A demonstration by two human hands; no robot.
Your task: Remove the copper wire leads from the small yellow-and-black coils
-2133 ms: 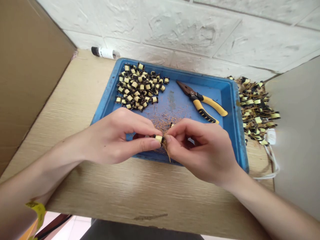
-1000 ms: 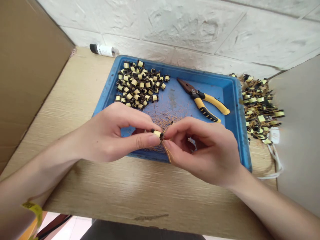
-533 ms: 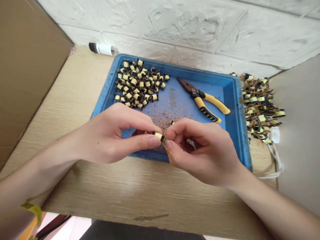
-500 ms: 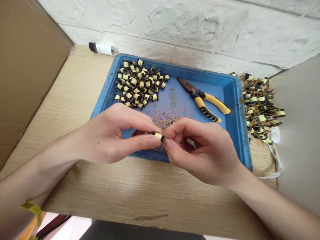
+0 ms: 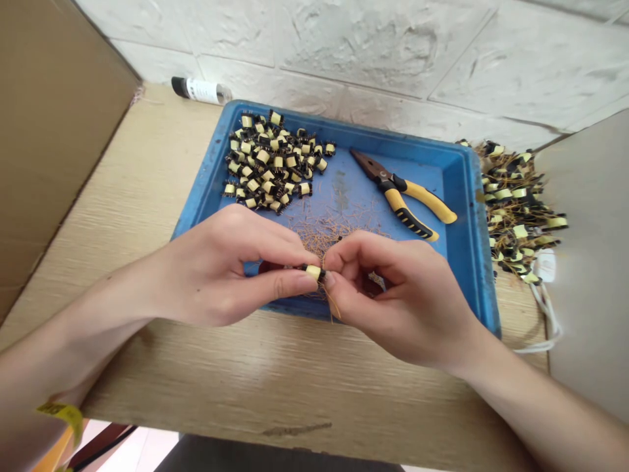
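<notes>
Between thumb and forefinger, my left hand (image 5: 230,265) pinches a small black-and-yellow coil part (image 5: 313,271) over the front of a blue tray (image 5: 472,216). My right hand (image 5: 398,295) is closed at the right end of that part, its thumb and fingertip against the thin copper-coloured wires (image 5: 335,307) there. Whether the fingertips also hold the part's body is hidden. Behind my left hand, a heap of similar coil parts (image 5: 268,157) fills the tray's back left. Wire scraps (image 5: 319,233) lie under my hands.
Pliers with yellow-and-black handles (image 5: 403,196) rest in the tray's right half. More coil parts with long wires (image 5: 521,210) are piled right of the tray, by a white cable (image 5: 550,314). A small bottle (image 5: 201,90) lies behind the tray, near the textured wall (image 5: 344,52).
The view has shifted slightly. Both hands keep nearly the same pose around the coil part, and the loose wires below it hang a little differently.
</notes>
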